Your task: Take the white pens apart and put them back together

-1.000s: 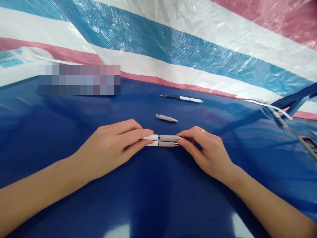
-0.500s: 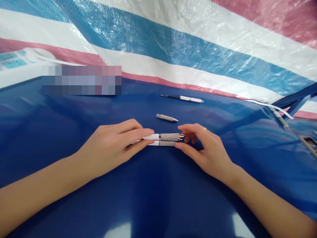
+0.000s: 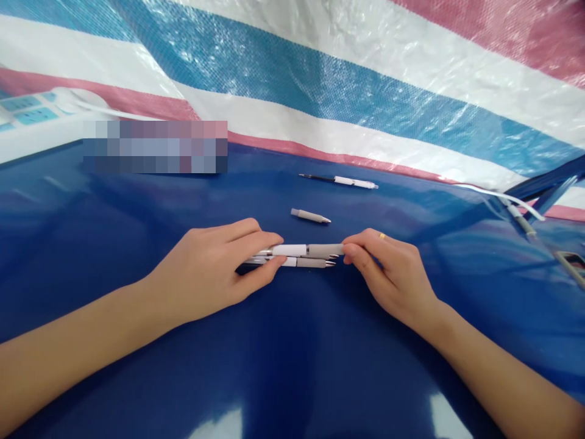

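Several white pens with grey grips and silver tips lie side by side on the blue tabletop [image 3: 274, 360], tips to the right. My left hand [image 3: 205, 262] holds the rear part of this bundle between thumb and fingers, hiding some of it. With thumb and forefinger, my right hand [image 3: 393, 268] pinches the tip of the farthest pen [image 3: 291, 250], which sticks out a little past the others. The nearest pen [image 3: 311, 263] rests along the near side. Beyond the bundle lies a loose grey pen grip [image 3: 311, 216] with a silver tip.
Farther back lies a white pen barrel [image 3: 354, 182] with its dark refill exposed. A white power strip [image 3: 31, 116] stands at the far left beside a blurred-out patch. Behind the table hangs a striped plastic sheet [image 3: 283, 67]. A white cable [image 3: 498, 194] and metal frame are at right.
My right fingers have closed on the farthest pen's tip, and that pen has slid to the right relative to the others. My left hand has stayed nearly in place.
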A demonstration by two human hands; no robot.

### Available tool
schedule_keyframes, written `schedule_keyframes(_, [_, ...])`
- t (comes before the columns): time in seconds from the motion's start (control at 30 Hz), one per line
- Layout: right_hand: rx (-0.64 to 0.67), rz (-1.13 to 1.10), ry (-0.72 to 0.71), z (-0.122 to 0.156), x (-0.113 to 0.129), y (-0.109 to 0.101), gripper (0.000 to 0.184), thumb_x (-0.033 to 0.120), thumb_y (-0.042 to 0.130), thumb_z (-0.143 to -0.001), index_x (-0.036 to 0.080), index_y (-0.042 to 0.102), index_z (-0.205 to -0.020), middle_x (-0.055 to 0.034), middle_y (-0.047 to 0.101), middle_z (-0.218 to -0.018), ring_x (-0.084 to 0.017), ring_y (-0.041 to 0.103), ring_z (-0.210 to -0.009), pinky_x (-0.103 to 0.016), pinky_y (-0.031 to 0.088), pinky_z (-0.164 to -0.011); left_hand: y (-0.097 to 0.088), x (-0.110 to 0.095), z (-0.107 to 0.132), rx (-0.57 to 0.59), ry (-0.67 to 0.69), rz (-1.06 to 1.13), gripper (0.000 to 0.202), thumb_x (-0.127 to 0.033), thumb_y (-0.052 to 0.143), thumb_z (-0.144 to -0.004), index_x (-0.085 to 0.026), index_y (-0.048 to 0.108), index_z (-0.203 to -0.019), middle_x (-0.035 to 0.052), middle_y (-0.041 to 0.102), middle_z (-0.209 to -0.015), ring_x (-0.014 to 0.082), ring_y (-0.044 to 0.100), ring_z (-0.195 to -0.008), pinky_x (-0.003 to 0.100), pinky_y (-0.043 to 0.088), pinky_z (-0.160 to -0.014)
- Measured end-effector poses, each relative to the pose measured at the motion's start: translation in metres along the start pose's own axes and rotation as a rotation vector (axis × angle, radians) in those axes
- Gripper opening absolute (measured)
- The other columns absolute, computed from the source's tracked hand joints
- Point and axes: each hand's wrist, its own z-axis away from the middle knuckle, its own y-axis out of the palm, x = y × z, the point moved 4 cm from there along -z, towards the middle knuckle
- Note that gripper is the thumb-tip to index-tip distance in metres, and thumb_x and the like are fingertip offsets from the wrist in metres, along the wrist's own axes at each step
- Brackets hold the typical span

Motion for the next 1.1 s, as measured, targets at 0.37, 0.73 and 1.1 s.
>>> schedule_keyframes(0.37, [0.094,-0.02,-0.016,-0.0013,-0.0023,0.0031,0.028,0.032,0.043,-0.1,0.021,0.06,-0.08,0.0006,0.058,-0.069,-0.013,0.055,-0.065,-0.025,0.044,-0.063,0.0028,0.0018,0.0018,0.037,0.095,-0.011,0.022,-0.031,0.044,-0.098,-0.02,0.062,-0.102,-0.0008,0.058,-0.076,0.0114,0.054,-0.056,0.024,0.038,-0.051])
schedule_keyframes(0.73, [0.085,0.004,-0.036,0.0,-0.0027,0.004,0.017,0.031,0.048,-0.098,0.022,0.062,-0.096,-0.0008,0.064,-0.079,-0.015,0.059,-0.072,-0.027,0.047,-0.067,0.0048,0.0057,0.0021,0.061,0.056,-0.021,0.022,-0.032,0.042,-0.099,-0.021,0.061,-0.102,-0.0011,0.059,-0.074,0.0123,0.054,-0.056,0.024,0.036,-0.049])
schedule_keyframes(1.1, [0.1,0.008,-0.077,-0.0011,0.0023,0.0015,0.022,0.03,0.042,-0.1,0.02,0.059,-0.09,0.0,0.055,-0.07,-0.014,0.051,-0.067,-0.026,0.042,-0.063,0.0033,0.0026,0.0034,0.03,0.09,-0.03,0.019,-0.029,0.046,-0.097,-0.021,0.061,-0.105,-0.0003,0.058,-0.077,0.0132,0.055,-0.061,0.025,0.039,-0.052])
